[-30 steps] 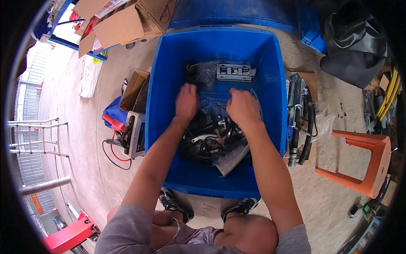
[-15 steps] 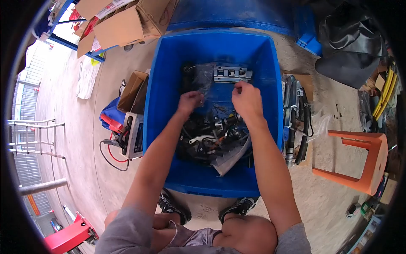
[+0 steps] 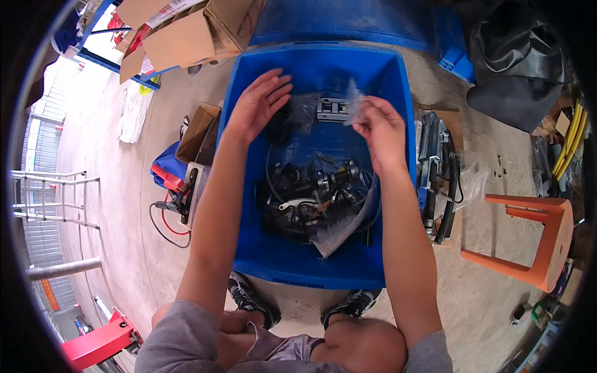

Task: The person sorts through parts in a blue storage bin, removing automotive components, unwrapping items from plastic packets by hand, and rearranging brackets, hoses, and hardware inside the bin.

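Observation:
A large blue plastic bin (image 3: 309,273) stands before me. My right hand (image 3: 380,127) pinches a small clear plastic bag (image 3: 354,102) over its back right part. My left hand (image 3: 256,107) is empty, fingers apart, above the bin's left wall. Silver metal rails (image 3: 329,110) lie at the back of the bin, partly behind the held bag. To their left is another clear plastic bag (image 3: 303,113) beside a dark item. Nearer me is a heap of black and silver parts (image 3: 320,189), including a white lever (image 3: 297,203) and a plastic wrapper (image 3: 344,235).
On the left are an open carton (image 3: 198,133) and a battery-like box (image 3: 198,196) with cables. Metal tubes and black hoses (image 3: 438,177) lie right of the bin. An orange stool (image 3: 550,242) rests tipped over. Cardboard boxes (image 3: 180,43) stand at back left.
My left hand has lifted away up and left, its fingers spreading. My right hand has shifted slightly right, and a clear bag now shows in its fingers.

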